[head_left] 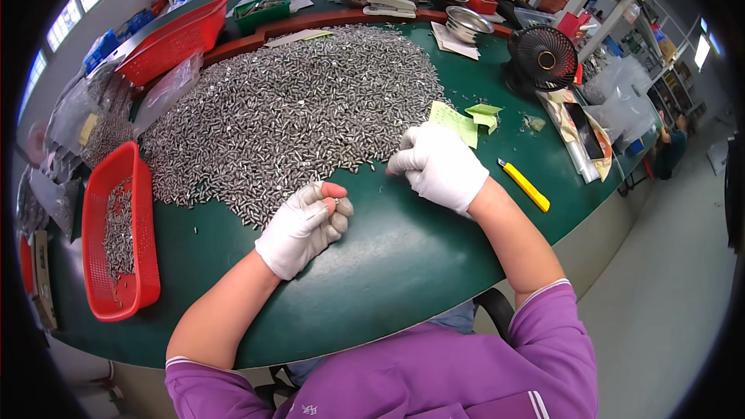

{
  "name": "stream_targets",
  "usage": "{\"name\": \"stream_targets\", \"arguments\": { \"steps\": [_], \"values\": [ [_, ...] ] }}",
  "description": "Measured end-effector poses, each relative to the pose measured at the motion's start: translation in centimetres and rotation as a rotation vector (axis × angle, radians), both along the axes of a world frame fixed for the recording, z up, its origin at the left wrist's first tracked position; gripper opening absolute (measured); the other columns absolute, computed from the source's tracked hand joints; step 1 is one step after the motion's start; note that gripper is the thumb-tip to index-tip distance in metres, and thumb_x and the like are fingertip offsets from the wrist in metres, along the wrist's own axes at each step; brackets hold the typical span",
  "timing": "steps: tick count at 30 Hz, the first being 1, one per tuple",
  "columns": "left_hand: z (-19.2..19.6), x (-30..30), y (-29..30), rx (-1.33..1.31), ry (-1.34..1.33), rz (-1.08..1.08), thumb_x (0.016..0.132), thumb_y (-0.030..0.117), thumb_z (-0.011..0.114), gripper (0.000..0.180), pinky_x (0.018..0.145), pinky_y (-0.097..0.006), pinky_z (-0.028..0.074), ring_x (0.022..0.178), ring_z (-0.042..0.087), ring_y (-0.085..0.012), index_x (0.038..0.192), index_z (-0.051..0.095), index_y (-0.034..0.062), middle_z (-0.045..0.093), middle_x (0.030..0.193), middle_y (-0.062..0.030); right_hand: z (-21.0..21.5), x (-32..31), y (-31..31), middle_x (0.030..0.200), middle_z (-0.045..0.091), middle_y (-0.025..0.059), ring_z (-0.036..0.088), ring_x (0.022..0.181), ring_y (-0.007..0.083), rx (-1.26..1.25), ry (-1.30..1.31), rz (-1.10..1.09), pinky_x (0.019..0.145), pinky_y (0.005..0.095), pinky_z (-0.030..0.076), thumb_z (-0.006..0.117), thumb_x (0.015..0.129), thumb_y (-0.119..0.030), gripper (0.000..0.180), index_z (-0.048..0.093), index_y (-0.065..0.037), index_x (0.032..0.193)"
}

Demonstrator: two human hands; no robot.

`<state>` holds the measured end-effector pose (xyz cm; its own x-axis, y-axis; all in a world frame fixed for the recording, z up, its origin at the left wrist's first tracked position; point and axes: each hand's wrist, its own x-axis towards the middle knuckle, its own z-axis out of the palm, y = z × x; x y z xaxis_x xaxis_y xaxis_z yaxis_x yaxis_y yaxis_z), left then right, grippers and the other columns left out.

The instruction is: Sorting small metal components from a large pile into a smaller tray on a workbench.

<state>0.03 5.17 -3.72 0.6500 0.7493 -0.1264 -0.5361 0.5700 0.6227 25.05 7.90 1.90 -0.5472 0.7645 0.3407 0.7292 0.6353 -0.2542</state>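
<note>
In the head view, your left hand (303, 226) in its white glove is curled narrow, maybe pinching one small metal part, just beside the pile of metal parts (295, 109) on the green bench (403, 248). Your right hand (440, 164) touches the pile's edge, fingers bent; I cannot tell whether it holds something.

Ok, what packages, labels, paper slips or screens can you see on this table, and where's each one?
Yellow-green paper slips: just beyond the white-gloved right hand, small, creased.
Dark phone-like slab: right edge, on clear plastic bags, screen dark.
Clear plastic bags: left, beside the red plastic basket.
White paper sheet: far side, under a round steel bowl.
</note>
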Motion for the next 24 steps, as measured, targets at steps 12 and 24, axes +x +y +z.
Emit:
{"name": "stream_targets", "arguments": {
  "steps": [12,24],
  "values": [
    [0.0,0.2,0.1,0.018,0.004,-0.01,0.089,0.012,0.06,0.016,0.067,-0.022,0.045,0.074,0.057,-0.0107,0.105,0.058,0.0082,0.062,0.092,-0.0055,0.3,0.0,-0.5,0.072,0.057,0.0078,0.058,0.074,0.0261,-0.037,-0.092,0.16,0.062,0.0366,0.047,0.061,0.06,-0.001,0.021,0.071,-0.013,0.074],
    [-0.2,0.0,0.1,0.019,0.002,-0.007,0.089,0.014,0.06,0.019,0.069,-0.024,0.046,0.075,0.056,-0.0125,0.107,0.056,0.0065,0.062,0.093,-0.0069,1.8,3.6,0.1,0.076,0.059,0.0092,0.059,0.077,0.0273,-0.204,-0.181,0.032,0.069,0.0362,0.048,0.057,0.064,-0.001,0.03,0.073,-0.015,0.085]
  ]
}}
